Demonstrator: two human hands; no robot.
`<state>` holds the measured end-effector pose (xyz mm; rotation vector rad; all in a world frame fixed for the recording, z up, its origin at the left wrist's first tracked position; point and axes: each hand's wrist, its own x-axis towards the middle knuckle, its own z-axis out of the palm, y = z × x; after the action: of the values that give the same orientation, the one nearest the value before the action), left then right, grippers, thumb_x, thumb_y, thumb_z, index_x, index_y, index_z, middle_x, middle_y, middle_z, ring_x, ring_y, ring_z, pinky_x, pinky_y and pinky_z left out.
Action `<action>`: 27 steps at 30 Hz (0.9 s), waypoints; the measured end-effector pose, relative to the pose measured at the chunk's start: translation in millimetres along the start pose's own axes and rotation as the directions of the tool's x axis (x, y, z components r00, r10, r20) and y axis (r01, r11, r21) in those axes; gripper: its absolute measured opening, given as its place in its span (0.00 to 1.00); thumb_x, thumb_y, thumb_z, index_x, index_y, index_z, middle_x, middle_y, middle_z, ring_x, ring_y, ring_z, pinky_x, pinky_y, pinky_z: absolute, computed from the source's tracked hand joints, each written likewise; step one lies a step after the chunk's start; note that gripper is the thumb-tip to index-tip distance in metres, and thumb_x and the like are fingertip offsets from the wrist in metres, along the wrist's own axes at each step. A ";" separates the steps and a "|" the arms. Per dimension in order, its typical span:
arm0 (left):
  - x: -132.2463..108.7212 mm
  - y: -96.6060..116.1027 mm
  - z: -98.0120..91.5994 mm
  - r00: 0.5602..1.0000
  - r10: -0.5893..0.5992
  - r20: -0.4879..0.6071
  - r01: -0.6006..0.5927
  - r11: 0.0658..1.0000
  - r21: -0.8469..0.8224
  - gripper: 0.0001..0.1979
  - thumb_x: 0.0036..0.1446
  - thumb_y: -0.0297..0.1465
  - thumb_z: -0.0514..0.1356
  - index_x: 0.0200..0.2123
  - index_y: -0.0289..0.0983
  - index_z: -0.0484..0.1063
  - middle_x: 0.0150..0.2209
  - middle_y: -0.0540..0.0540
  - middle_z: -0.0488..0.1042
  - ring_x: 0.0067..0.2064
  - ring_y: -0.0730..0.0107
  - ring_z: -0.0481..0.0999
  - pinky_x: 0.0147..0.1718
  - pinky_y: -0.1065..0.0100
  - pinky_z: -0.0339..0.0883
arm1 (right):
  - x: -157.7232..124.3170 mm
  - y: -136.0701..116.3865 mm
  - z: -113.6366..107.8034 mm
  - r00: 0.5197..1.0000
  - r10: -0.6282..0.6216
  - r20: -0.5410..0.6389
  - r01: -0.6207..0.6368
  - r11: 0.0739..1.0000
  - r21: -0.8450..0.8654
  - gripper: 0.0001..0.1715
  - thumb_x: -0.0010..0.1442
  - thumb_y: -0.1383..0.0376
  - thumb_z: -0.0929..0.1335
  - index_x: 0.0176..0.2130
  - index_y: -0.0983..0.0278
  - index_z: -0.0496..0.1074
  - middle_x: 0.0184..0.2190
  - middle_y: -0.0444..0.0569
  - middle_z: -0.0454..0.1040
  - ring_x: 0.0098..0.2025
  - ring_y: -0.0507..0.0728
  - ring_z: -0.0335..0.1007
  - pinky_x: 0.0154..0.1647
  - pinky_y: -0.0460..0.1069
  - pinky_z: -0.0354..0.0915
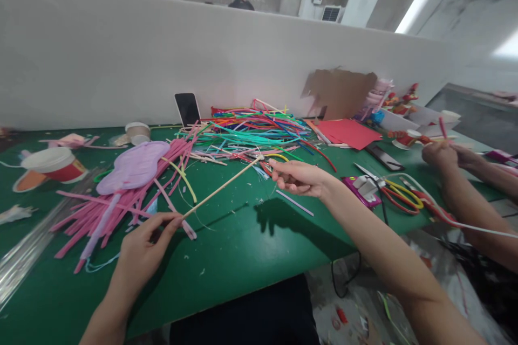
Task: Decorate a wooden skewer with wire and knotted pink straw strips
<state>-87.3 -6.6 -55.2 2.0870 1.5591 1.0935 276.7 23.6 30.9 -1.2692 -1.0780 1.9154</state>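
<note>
The stick (pixel 222 189) is above the table (pixel 234 259), its long axis running from near left to far right, pale tip (pixel 260 157) away. The left hand (pixel 143 245) pinches the near end; what the right hand (pixel 301 177) holds, I cannot tell.

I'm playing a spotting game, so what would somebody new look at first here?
Probably the heap of many-coloured pipe cleaners, in the middle at the back of the green table. Next might come the fuzzy lilac shape lying over pink pipe cleaners on the left. Then there's the thin stick in front, one end pinched in the left grip, the other by the right grip.
</note>
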 end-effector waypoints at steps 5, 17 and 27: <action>-0.2 0.9 -0.8 1.000 0.007 -0.002 -0.007 1.000 -0.004 0.20 0.57 0.52 0.57 0.35 0.43 0.78 0.32 0.49 0.81 0.28 0.68 0.77 0.29 0.70 0.68 | -6.0 -5.0 -2.0 0.999 0.031 0.030 -0.030 0.999 -0.027 0.34 0.66 0.43 0.61 0.43 0.70 0.76 0.16 0.41 0.71 0.10 0.42 0.56 0.04 0.36 0.44; -0.2 -1.0 -0.6 1.000 0.020 0.022 -0.020 1.000 -0.017 0.19 0.57 0.51 0.58 0.34 0.43 0.78 0.31 0.50 0.81 0.26 0.70 0.75 0.28 0.71 0.67 | 0.0 -10.5 -1.7 0.998 -0.034 -0.043 0.025 0.978 -0.207 0.24 0.64 0.47 0.66 0.35 0.65 0.73 0.15 0.38 0.67 0.10 0.42 0.55 0.04 0.35 0.45; 0.2 6.5 -2.3 1.000 0.007 0.011 -0.007 1.000 -0.004 0.21 0.58 0.52 0.56 0.34 0.42 0.78 0.32 0.50 0.81 0.29 0.68 0.78 0.29 0.71 0.68 | -0.2 -8.7 0.2 0.999 -0.045 -0.022 0.042 0.992 -0.121 0.25 0.65 0.47 0.66 0.34 0.67 0.73 0.17 0.41 0.71 0.10 0.42 0.56 0.04 0.36 0.44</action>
<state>-84.5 -9.2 -49.5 2.0941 1.5442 1.0847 276.9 27.7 38.5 -1.3198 -1.2152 1.8213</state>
